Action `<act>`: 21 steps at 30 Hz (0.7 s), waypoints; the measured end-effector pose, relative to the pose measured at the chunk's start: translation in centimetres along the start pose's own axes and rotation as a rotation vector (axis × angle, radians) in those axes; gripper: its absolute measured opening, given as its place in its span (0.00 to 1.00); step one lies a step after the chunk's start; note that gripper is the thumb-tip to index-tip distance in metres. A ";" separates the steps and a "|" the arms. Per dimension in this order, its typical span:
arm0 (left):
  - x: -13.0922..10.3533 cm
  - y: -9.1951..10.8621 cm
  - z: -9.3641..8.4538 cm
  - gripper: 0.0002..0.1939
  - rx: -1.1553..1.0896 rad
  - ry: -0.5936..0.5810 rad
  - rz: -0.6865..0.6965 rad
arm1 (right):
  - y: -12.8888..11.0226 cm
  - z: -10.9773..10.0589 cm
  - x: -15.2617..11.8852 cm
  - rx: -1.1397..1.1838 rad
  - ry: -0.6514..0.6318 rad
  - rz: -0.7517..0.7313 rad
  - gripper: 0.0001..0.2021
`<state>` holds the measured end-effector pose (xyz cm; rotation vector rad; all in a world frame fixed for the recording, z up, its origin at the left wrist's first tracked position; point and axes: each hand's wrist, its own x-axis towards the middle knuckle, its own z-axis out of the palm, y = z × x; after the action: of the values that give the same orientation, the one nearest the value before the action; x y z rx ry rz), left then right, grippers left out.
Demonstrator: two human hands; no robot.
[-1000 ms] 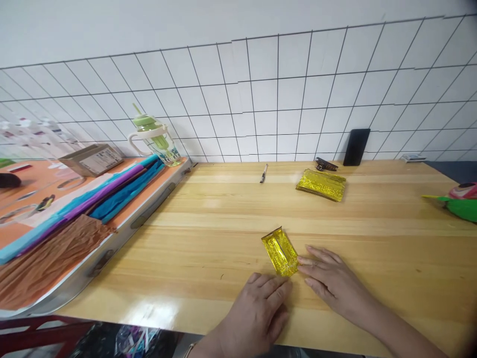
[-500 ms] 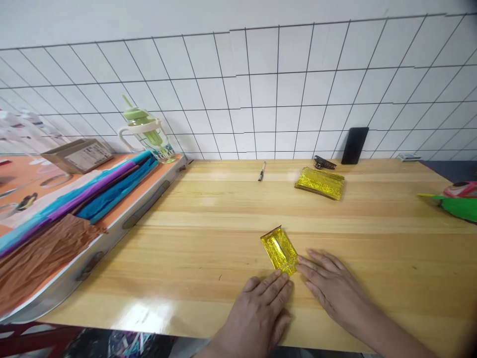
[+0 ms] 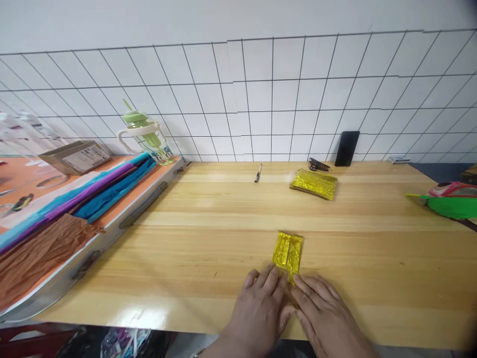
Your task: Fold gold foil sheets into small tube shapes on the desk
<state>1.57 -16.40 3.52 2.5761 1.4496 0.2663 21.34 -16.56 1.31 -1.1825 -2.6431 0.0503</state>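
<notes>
A small folded sheet of shiny gold foil paper [image 3: 288,248] lies on the wooden table, with a lengthwise seam down its middle. My left hand [image 3: 259,303] rests at its near left corner, fingers stretched out and fingertips on the near edge. On the other side, my right hand [image 3: 320,308] has its fingers extended, with the fingertips touching the near right corner. The thumbs come close together below the foil. Our fingers hide the foil's near edge. Farther back lies a stack of similar gold foil pieces [image 3: 314,184].
Behind the stack are a black clip [image 3: 318,164] and a black phone [image 3: 347,148] leaning on the tiled wall. A pen [image 3: 258,173] lies left of them. A raised orange surface at left holds crepe paper [image 3: 48,243], a cardboard box [image 3: 78,157] and a bottle [image 3: 149,139].
The gold foil has turned, so its length now points nearly straight away from me. My right hand has moved down and left, closer to my left hand. The view has shifted slightly.
</notes>
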 end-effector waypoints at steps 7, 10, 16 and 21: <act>-0.2 0.7 0.8 0.29 0.057 -0.007 0.007 | 2.1 -1.9 -0.1 0.089 -0.086 -0.021 0.17; -0.2 0.5 0.9 0.30 0.032 -0.014 0.022 | 3.9 -1.5 0.5 0.023 -0.050 -0.022 0.22; -0.2 -0.1 1.6 0.32 -0.012 0.001 0.061 | 5.5 0.1 0.9 0.056 -0.122 -0.074 0.31; -0.2 -0.7 2.4 0.33 -0.003 -0.005 0.163 | 5.5 0.1 0.8 0.071 -0.156 -0.075 0.33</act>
<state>1.43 -16.38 1.00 2.6934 1.2382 0.2832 24.84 -12.30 0.62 -1.0976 -2.7913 0.2302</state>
